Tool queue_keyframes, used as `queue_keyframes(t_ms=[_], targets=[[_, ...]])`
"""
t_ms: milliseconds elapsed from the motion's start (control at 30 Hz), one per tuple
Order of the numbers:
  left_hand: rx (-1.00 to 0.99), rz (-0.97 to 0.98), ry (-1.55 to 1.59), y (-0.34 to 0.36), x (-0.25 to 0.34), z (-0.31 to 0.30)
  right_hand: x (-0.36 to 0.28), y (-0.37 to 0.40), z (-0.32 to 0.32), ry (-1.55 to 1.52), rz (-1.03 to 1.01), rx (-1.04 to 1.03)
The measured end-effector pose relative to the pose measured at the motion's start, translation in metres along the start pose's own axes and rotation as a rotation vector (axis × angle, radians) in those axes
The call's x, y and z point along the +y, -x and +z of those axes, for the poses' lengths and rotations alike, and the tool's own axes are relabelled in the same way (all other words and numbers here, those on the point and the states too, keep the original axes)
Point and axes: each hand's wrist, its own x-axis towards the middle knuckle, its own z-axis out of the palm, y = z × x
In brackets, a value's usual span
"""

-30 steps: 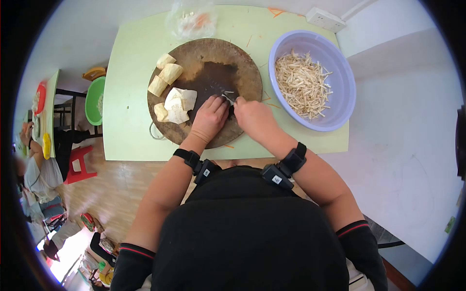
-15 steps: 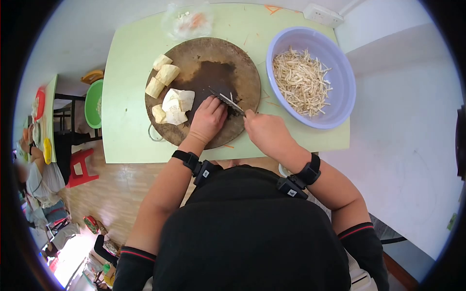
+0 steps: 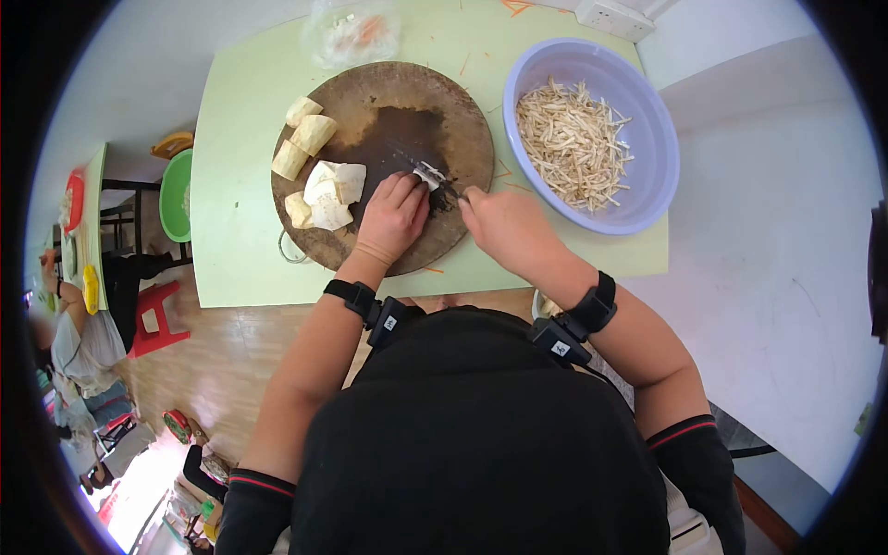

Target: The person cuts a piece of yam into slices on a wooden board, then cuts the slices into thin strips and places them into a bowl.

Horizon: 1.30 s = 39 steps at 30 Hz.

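A round wooden chopping board (image 3: 370, 83) lies on the pale green table (image 3: 236, 268). My right hand (image 3: 509, 225) is closed round the handle of a dark knife (image 3: 437, 177), whose blade points up and left across the board. Beside the blade, my left hand (image 3: 395, 213) presses with curled fingers on a small white piece (image 3: 426, 176). Left of that hand sit white chunks (image 3: 331, 190), with pale yellow root pieces (image 3: 314, 134) above them. To the right, a lavender basin (image 3: 654, 129) holds thin cut strips (image 3: 572, 148).
A clear plastic bag (image 3: 351, 37) with small pieces lies behind the board. A power socket (image 3: 615, 18) is at the table's back right corner. At far left are a green basin (image 3: 174, 199), a red stool (image 3: 159, 321) and a seated person (image 3: 81, 342).
The view has shifted slightly. The knife has turned its blade more edge-on beside my left fingers, and the white piece there now shows more clearly.
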Motion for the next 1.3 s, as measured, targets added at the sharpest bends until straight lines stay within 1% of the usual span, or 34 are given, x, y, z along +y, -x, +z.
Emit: queue_keyframes(t_ms=[67, 200, 300, 400, 500, 567, 600, 700, 767, 867, 1067, 1200, 1300], targets=[[-0.018, -0.008, -0.005, 0.002, 0.0, -0.001, -0.001, 0.007, 0.0, 0.039, -0.014, -0.071], [-0.049, -0.018, -0.002, 0.002, 0.0, -0.002, -0.001, 0.008, 0.002, 0.057, -0.028, -0.085], [-0.048, -0.02, -0.019, 0.002, 0.0, -0.003, -0.004, 0.005, 0.009, 0.039, -0.051, -0.049], [-0.044, -0.029, 0.003, 0.001, 0.0, -0.002, -0.006, -0.01, 0.02, 0.011, -0.034, -0.008], [-0.015, -0.01, 0.009, -0.001, 0.0, -0.001, -0.003, -0.026, 0.024, -0.014, -0.063, 0.061], [0.004, -0.002, 0.028, -0.001, 0.002, 0.0, 0.003, -0.029, 0.023, -0.064, 0.06, 0.105], [0.027, -0.002, 0.045, -0.002, 0.002, -0.001, 0.004, -0.028, 0.017, -0.062, 0.057, 0.108], [0.033, 0.005, 0.039, -0.002, 0.002, -0.001, 0.002, -0.009, 0.006, -0.063, 0.048, 0.057], [0.024, 0.0, 0.034, -0.001, 0.001, -0.001, 0.001, -0.001, 0.004, -0.006, 0.009, -0.005], [0.01, 0.005, 0.016, -0.002, 0.001, -0.002, 0.0, 0.004, 0.004, -0.013, 0.019, -0.056], [-0.027, -0.011, -0.009, 0.001, 0.0, -0.003, -0.002, 0.001, 0.01, -0.02, -0.02, -0.049], [-0.021, -0.028, 0.028, -0.002, 0.002, -0.003, -0.006, -0.021, 0.013, -0.033, -0.037, -0.022], [-0.011, -0.023, 0.041, -0.001, 0.001, -0.002, 0.0, -0.033, 0.019, -0.051, 0.012, 0.024]])
